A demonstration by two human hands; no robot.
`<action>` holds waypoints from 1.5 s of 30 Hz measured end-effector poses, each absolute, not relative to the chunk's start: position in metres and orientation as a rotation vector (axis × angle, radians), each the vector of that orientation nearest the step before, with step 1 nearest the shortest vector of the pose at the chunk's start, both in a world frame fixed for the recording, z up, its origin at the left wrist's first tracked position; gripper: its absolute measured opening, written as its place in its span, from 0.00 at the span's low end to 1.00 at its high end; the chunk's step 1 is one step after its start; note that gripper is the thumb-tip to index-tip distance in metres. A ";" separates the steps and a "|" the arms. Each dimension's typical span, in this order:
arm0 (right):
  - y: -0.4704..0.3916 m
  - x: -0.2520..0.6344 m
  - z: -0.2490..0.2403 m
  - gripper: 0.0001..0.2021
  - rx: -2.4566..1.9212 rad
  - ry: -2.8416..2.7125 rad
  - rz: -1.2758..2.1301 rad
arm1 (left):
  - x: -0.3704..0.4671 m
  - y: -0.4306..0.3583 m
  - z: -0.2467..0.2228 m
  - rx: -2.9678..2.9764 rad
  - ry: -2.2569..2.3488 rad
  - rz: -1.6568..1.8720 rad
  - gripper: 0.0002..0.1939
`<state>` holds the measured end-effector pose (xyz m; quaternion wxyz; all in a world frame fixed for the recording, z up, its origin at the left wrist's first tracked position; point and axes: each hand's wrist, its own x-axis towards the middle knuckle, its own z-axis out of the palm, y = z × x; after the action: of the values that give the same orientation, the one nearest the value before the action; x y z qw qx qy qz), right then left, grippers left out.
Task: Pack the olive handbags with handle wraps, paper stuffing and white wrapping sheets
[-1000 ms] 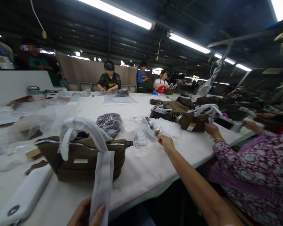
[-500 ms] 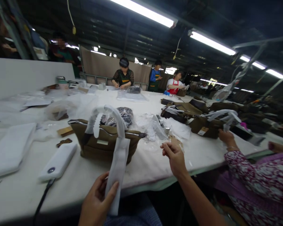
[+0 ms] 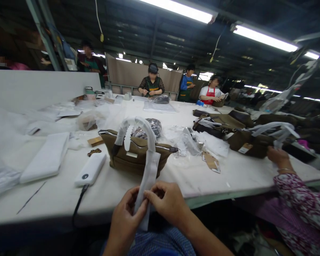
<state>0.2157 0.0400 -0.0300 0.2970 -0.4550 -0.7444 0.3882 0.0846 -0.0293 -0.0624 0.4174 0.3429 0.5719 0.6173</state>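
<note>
An olive-brown handbag [image 3: 138, 156] stands upright on the white table [image 3: 192, 177], its handles wrapped in white foam. A long white foam strip [image 3: 148, 177] hangs from the handle over the table's front edge. My left hand [image 3: 128, 217] and my right hand [image 3: 166, 202] both pinch the strip's lower end, close together just below the edge. A brown hang tag [image 3: 211, 161] lies on the table to the right of the bag.
A white power bank [image 3: 90, 170] with a black cable and a stack of white foam sheets [image 3: 46, 160] lie left of the bag. More brown bags [image 3: 245, 142] sit at right, where a co-worker's hand [image 3: 278, 156] in a floral sleeve works. Other people stand at the far side.
My right hand came back from the plastic-wrapped items on the table and joined my left hand on the foam strip. The view swung left and down.
</note>
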 end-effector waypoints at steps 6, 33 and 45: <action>0.037 0.216 -0.028 0.12 -1.296 -2.069 0.884 | 0.087 -0.028 -0.064 0.770 1.382 1.588 0.21; 0.024 0.215 -0.042 0.31 -0.978 -1.315 1.647 | 0.096 -0.023 -0.063 0.687 1.338 1.497 0.41; 0.067 0.231 -0.060 0.22 -0.871 -1.395 1.583 | 0.053 -0.005 -0.066 0.858 1.621 1.393 0.34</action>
<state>0.2310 0.0671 -0.0601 0.4165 -0.3469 -0.5555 0.6306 0.0527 -0.0048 -0.0660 0.4071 0.3404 0.6430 0.5523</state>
